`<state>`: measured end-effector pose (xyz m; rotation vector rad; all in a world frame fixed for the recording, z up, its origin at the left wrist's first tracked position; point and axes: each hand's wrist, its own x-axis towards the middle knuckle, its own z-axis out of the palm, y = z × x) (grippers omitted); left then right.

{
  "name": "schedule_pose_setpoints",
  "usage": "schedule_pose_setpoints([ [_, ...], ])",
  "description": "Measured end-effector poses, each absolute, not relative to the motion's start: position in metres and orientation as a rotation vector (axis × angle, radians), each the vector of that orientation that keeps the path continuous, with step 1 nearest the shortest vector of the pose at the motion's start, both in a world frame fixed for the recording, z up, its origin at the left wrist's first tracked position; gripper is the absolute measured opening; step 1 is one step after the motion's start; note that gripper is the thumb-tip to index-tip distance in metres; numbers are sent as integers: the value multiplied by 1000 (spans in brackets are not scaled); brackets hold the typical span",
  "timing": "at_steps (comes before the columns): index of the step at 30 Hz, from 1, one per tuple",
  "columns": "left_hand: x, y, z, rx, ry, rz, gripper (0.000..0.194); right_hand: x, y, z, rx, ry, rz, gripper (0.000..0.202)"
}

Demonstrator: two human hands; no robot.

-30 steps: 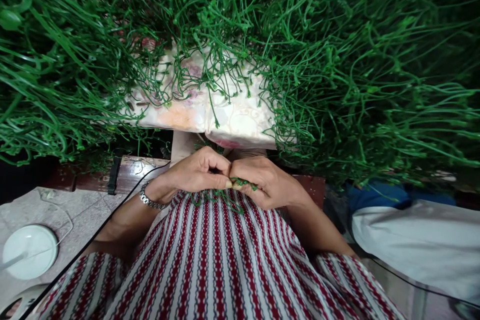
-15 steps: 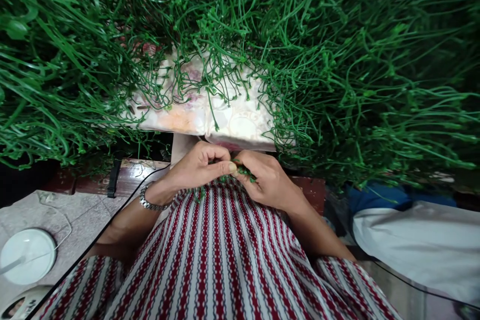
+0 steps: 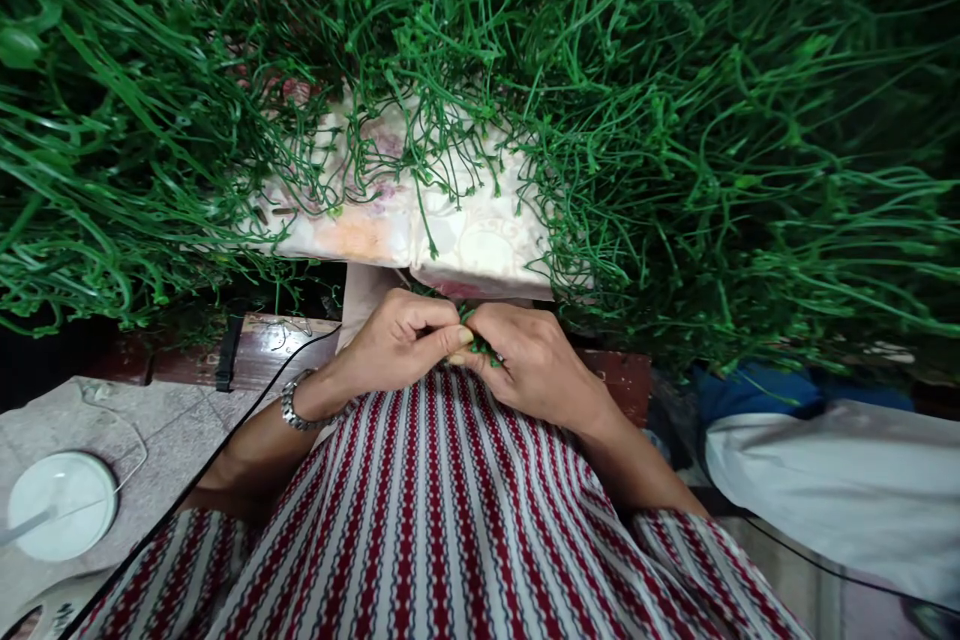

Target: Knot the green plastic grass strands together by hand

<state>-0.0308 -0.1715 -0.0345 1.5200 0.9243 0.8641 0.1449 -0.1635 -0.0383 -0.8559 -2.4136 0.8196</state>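
Observation:
My left hand [image 3: 394, 340] and my right hand [image 3: 529, 360] meet fingertip to fingertip just above my lap, pinching a small bundle of thin green stems [image 3: 480, 350] between them. Most of the bundle is hidden inside my fingers. A silver watch band [image 3: 295, 403] circles my left wrist. Below the hands lies my red and white striped garment [image 3: 442, 520]. Just beyond my knuckles sits a floral-patterned cloth surface [image 3: 450, 230] with green stems spilling over it.
A dense mass of long green stems [image 3: 675, 120] fills the whole upper view. A dark wooden edge [image 3: 255, 345] runs below it. A white round lid [image 3: 64, 518] and a black cable [image 3: 225, 435] lie at lower left. White cloth [image 3: 832, 490] lies at lower right.
Both hands have moved up and slightly away from my lap. The dangling strands seen over the striped cloth a second ago are now gathered into my fingers.

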Motion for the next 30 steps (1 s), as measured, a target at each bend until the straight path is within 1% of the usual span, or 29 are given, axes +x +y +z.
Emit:
schedule_pose_setpoints([
  [5,-28,-177,-36,1430,845,932,44,147,-153,-39,-540,-2222,1226,28],
  [11,-24,-180,-38,1287,869,1012,42,142,-149,-48,-450,-2029,1356,20],
  [15,-31,-178,-45,1122,946,1058,41,146,-150,-53,-420,-1910,1520,22],
  [17,-35,-175,-48,1159,980,1054,38,151,-148,-51,-509,-1893,1457,21],
  [21,-34,-167,-48,1331,1065,1042,31,161,-145,-36,-786,-2033,1088,9],
  [24,-28,-164,-48,1296,1174,1090,31,156,-150,-31,-859,-2153,874,3],
  [28,-21,-165,-53,1141,1112,1168,30,141,-159,-44,-967,-2112,765,17],
  [30,-20,-166,-55,1092,1078,1187,31,137,-160,-52,-979,-2096,747,19],
])
